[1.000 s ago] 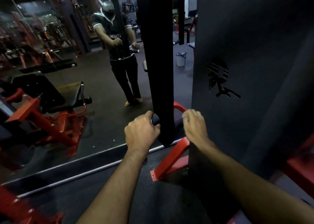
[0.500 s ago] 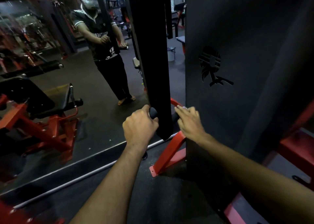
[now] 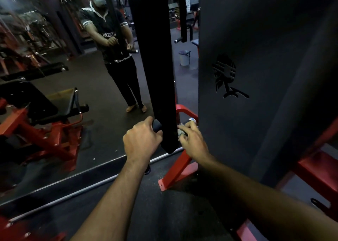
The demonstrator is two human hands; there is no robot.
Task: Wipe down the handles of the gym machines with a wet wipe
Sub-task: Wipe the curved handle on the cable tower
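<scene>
Nearest us, two bare forearms reach forward over the dark rubber floor [image 3: 164,213]. The left hand [image 3: 141,142] is wrapped tight around the black grip of the handle [image 3: 157,125], holding it steady on the near side of the black upright post [image 3: 155,66]. On the far side of that post, the right hand [image 3: 192,140] pinches a crumpled grey wet wipe [image 3: 181,131] against the other stretch of the bar, just short of its chrome end cap [image 3: 192,120]. So the wipe is on the handle, between fingers and bar, tucked beside the post.

Just beyond, the red frame [image 3: 175,171] angles down to the floor, and the big dark weight-stack cover [image 3: 256,76] with its cut-out logo fills the right. Further back, the mirror [image 3: 54,76] shows a red bench, and a white bin [image 3: 183,57] stands well off.

Now the risks. That wipe is a small wad, held by fingertips only; a stroke toward the cap could slide it off the end and drop it. The post blocks the middle of the bar, so that patch may go unwiped. And the stretch under the left hand stays dirty unless the grip shifts.
</scene>
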